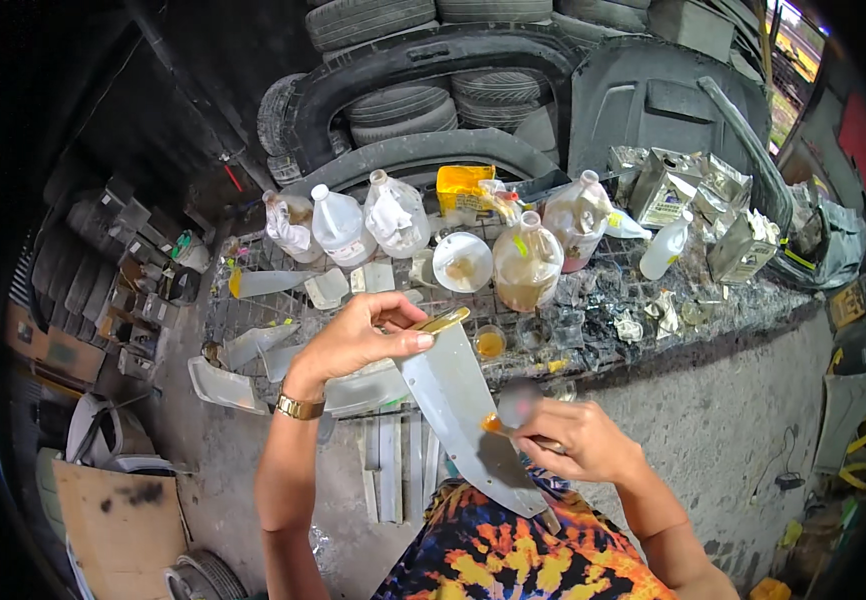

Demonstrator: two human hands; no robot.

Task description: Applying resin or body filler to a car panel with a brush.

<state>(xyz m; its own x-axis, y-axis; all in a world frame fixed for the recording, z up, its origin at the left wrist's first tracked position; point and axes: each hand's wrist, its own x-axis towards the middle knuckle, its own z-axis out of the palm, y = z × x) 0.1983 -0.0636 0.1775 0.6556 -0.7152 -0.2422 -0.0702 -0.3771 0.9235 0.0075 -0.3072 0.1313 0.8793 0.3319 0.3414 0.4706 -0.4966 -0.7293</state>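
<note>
Gripping grey curved panel [458, 385] by its upper end with left hand [373, 335], on near side of bench [753, 305]. Pinching orange-tipped brush [496, 425] in right hand [583, 440], also on bench's near side, holding its tip close to panel; unable to confirm contact. Noting white bowl [442, 256], stained jug [528, 265] and small cup of amber liquid [490, 344] on bench.

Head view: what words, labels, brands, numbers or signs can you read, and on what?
Yellow container: dark print, too small to read.
White-capped jug: label too small.
Square metal can: label too blurred.
Dark object at the right edge: pale number, not copied out.
Grey panel in the left hand: no lettering visible.
</note>
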